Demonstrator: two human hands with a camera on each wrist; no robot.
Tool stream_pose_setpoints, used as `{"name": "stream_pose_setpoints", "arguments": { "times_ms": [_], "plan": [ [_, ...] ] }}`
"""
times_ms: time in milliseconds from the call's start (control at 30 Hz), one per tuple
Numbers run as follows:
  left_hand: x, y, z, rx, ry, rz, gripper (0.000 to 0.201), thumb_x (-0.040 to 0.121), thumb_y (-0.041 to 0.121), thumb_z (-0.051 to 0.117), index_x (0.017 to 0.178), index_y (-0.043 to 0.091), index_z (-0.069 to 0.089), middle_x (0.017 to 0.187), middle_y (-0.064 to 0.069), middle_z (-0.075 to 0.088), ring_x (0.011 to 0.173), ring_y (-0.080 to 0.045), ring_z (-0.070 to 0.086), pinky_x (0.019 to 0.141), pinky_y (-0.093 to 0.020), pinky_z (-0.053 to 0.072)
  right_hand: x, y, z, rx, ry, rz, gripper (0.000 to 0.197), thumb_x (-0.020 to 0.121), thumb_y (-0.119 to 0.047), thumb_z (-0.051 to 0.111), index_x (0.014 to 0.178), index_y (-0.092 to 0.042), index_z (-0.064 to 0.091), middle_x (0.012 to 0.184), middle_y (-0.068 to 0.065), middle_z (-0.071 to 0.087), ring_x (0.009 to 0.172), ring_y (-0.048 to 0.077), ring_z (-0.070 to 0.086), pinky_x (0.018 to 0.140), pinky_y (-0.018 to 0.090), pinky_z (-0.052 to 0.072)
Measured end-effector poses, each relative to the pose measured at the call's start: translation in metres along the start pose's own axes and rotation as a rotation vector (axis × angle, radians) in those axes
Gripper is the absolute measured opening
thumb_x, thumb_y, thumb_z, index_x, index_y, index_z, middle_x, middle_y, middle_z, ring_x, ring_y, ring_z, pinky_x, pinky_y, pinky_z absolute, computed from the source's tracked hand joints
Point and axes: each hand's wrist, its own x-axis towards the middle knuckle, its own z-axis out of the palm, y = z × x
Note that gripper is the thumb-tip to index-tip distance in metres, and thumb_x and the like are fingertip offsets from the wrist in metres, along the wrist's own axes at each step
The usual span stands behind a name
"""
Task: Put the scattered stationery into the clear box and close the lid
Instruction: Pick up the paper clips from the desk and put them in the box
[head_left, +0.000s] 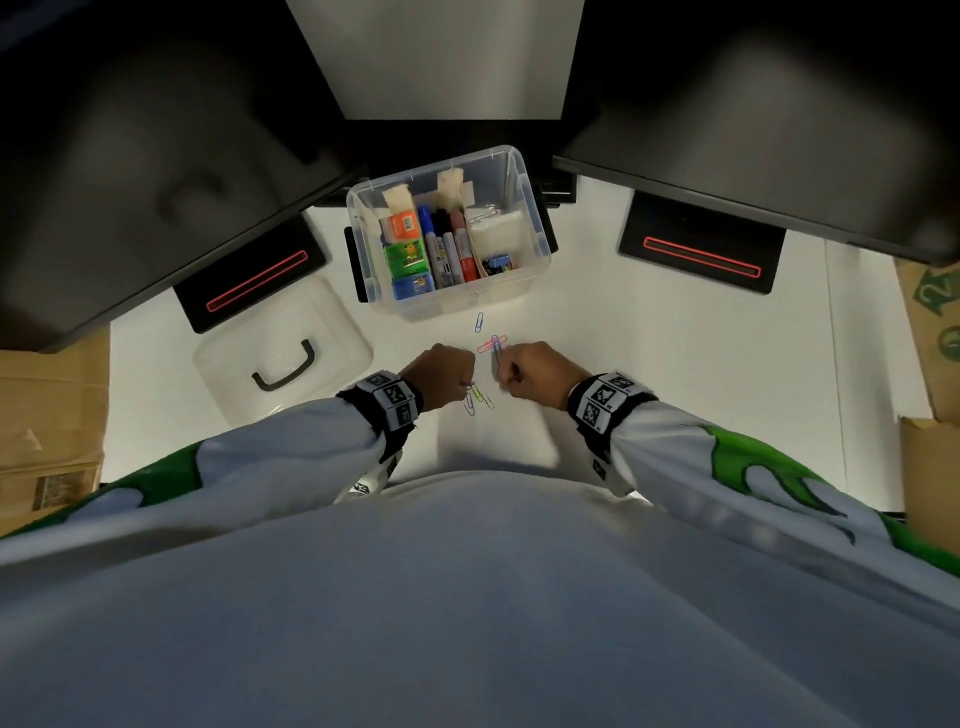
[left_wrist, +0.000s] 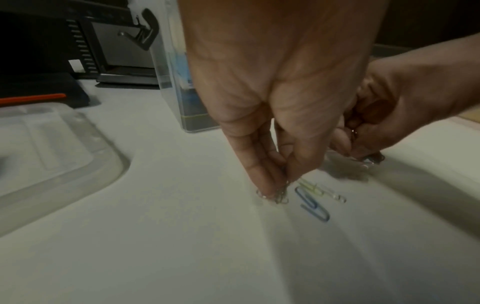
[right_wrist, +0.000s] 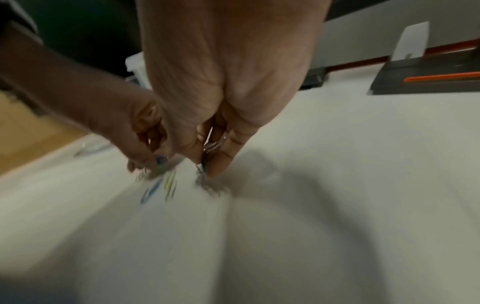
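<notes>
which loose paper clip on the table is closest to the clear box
The lone blue paper clip, just in front of the clear box. The pink-and-blue pair and the clips by the hands lie farther from it.

A white table (head_left: 675, 364) carries the scene. Two black flat monitor bases with glowing red outlined slots stand on it, one at the far left (head_left: 254, 280) and one at the far right (head_left: 701, 249). Above them lean large dark monitor panels, left (head_left: 156, 156) and right (head_left: 779, 130), with a pale grey panel (head_left: 441, 57) between them. A brown cardboard box (head_left: 49, 415) sits at the table's left edge. More brown cardboard with green print (head_left: 932, 322) stands at the right edge.
</notes>
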Motion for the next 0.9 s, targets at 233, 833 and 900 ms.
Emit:
{"name": "stream_pose_setpoints", "arguments": {
  "times_ms": [233, 833, 900],
  "plan": [
    [-0.026, 0.038, -0.084, -0.229, 0.192, 0.173, 0.006, 0.083, 0.008, 0.071, 0.087, 0.01, 0.066, 0.08, 0.002, 0.068, 0.069, -0.013, 0.064, 0.064, -0.021, 0.053, -0.008, -0.038, -0.08, 0.397, 0.283, -0.018, 0.016, 0.084, -0.004, 0.065, 0.088, -0.019, 0.069, 0.09, 0.001, 0.07, 0.08, 0.01, 0.062, 0.077, 0.023, 0.054],
    [0.043, 0.056, -0.142, -0.109, 0.668, -0.02, 0.04, 0.085, 0.014, 0.062, 0.124, 0.015, 0.051, 0.122, -0.009, 0.056, 0.105, -0.024, 0.059, 0.089, -0.037, 0.054, 0.046, -0.063, -0.134, 0.006, 0.621, -0.035, 0.02, 0.097, -0.015, 0.052, 0.115, -0.012, 0.063, 0.107, -0.002, 0.062, 0.091, 0.01, 0.058, 0.079, 0.018, 0.047],
    [0.019, 0.056, -0.126, -0.117, 0.706, 0.05, 0.038, 0.088, 0.016, 0.063, 0.124, 0.015, 0.051, 0.125, -0.007, 0.053, 0.101, -0.019, 0.058, 0.084, -0.029, 0.053, 0.019, -0.051, -0.112, 0.032, 0.637, -0.088, 0.013, 0.098, -0.022, 0.052, 0.107, -0.015, 0.06, 0.101, -0.003, 0.063, 0.085, 0.009, 0.059, 0.075, 0.018, 0.048]
  ]
}}
